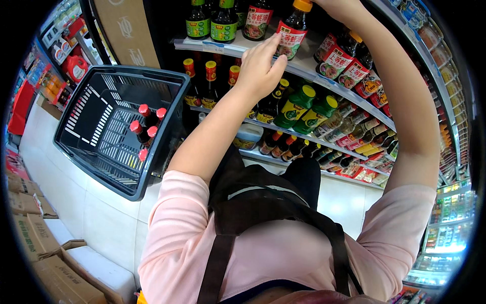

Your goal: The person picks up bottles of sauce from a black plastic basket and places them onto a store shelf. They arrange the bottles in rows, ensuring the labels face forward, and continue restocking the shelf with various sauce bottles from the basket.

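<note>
At the edge of a store shelf (243, 47), the fingertips of my left hand (262, 68) rest against the label of an orange-capped sauce bottle (291, 36). My right hand (334, 5) reaches up at the top edge of the view, near that bottle's cap; its fingers are cut off there. Similar red-labelled bottles (334, 60) stand to the right, and another dark bottle (257, 21) is just left. Green-labelled bottles (223, 26) stand farther left. Several red-capped bottles (144, 111) stand in a dark plastic shopping basket (103, 186) at the left.
Lower shelves hold yellow-capped green jugs (295, 106), dark bottles (270, 142) and a pale jug (248, 135). Cardboard boxes (68, 279) lie on the floor at lower left. Lit glass-front shelves (448, 228) stand at the far right. A tall cardboard panel (127, 34) rises behind the basket.
</note>
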`<state>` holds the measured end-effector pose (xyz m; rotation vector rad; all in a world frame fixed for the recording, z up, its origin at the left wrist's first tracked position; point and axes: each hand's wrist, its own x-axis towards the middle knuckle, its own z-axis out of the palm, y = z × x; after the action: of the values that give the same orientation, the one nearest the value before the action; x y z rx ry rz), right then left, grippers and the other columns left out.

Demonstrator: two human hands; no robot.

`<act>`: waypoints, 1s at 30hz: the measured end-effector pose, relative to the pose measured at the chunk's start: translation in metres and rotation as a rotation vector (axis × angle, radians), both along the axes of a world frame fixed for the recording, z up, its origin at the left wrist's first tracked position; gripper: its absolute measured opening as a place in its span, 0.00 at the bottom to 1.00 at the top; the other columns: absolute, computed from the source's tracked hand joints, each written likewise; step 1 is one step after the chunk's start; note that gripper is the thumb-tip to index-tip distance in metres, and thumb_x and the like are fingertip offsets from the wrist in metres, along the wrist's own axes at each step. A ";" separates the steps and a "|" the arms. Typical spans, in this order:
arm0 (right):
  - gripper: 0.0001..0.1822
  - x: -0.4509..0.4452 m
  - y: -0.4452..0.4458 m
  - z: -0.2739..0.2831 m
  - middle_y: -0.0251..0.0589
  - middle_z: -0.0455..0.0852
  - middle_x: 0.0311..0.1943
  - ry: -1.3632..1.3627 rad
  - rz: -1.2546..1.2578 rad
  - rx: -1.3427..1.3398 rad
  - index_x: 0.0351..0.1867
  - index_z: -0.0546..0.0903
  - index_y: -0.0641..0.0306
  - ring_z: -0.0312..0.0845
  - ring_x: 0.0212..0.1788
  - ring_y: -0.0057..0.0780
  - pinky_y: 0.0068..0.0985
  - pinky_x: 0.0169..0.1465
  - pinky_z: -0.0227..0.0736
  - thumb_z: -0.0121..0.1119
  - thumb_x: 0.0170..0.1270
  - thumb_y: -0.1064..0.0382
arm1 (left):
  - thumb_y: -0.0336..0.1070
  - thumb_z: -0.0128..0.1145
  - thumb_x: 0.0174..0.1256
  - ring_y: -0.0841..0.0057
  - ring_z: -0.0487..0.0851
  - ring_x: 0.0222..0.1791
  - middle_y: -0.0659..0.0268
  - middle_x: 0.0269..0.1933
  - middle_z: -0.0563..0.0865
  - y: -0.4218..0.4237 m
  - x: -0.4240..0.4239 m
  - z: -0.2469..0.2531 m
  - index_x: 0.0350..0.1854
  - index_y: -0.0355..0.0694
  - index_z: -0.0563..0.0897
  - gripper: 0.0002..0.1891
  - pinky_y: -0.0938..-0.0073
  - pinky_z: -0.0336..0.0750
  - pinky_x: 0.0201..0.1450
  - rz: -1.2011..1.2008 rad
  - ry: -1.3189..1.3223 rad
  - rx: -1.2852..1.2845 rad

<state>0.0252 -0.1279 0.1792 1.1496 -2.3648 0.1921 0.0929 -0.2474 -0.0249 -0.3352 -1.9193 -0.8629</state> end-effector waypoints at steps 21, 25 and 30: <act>0.10 0.006 0.043 0.002 0.43 0.84 0.28 -0.219 -0.194 -0.025 0.38 0.82 0.66 0.77 0.29 0.32 0.28 0.36 0.73 0.57 0.60 0.63 | 0.41 0.47 0.62 0.58 0.70 0.60 0.53 0.59 0.74 0.038 -0.009 -0.002 0.63 0.38 0.67 0.26 0.60 0.59 0.63 -0.101 -0.098 -0.093; 0.10 0.003 0.047 0.006 0.42 0.84 0.27 -0.320 -0.246 -0.073 0.37 0.82 0.67 0.77 0.28 0.32 0.28 0.35 0.72 0.57 0.60 0.63 | 0.41 0.47 0.62 0.58 0.69 0.61 0.54 0.61 0.73 0.041 -0.011 -0.003 0.63 0.38 0.67 0.26 0.60 0.58 0.64 -0.105 -0.092 -0.092; 0.15 -0.005 0.051 0.007 0.46 0.86 0.35 -0.293 -0.226 -0.034 0.43 0.82 0.68 0.81 0.37 0.33 0.26 0.42 0.74 0.58 0.58 0.61 | 0.40 0.48 0.62 0.58 0.69 0.62 0.54 0.62 0.72 0.036 -0.010 -0.001 0.62 0.40 0.69 0.25 0.61 0.58 0.65 -0.155 -0.123 -0.077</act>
<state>0.0202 -0.0766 0.1864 0.8785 -2.7138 0.3401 0.0827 -0.2112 -0.0262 -0.4924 -2.0646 -0.9313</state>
